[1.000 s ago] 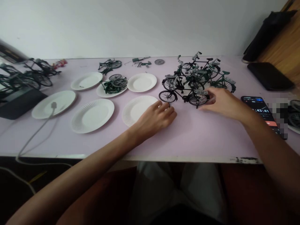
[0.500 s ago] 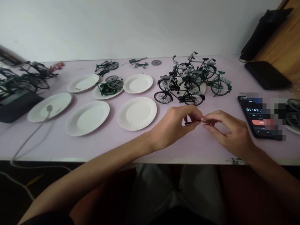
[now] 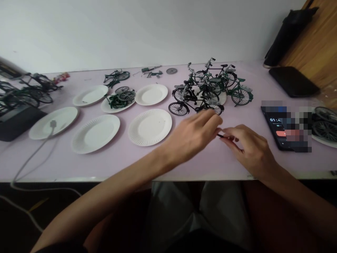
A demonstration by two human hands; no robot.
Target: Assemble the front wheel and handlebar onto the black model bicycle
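Observation:
My left hand (image 3: 193,133) is closed, its fingertips pinched together in front of the toy bicycles. Facing it, my right hand (image 3: 249,146) pinches a small thin dark piece (image 3: 220,135) between thumb and fingers. The piece bridges the narrow gap between both sets of fingertips; its kind is too small to tell, and its ends are hidden. Just behind my left hand stands a black toy bicycle (image 3: 179,108), partly covered by that hand. More toy bicycles (image 3: 240,94), black and green with silver handlebars, crowd together behind it.
Several white paper plates (image 3: 150,127) lie to the left, one bearing green frame parts and wheels (image 3: 121,98). Loose parts (image 3: 151,72) lie near the wall. A phone (image 3: 279,130) and a black case (image 3: 293,81) are on the right. A cable (image 3: 27,154) hangs over the left edge.
My left hand has turned over the piece, with its fingers now higher and bunched together. The piece's dark end, which stuck out inside my left hand, now shows by my right fingertips.

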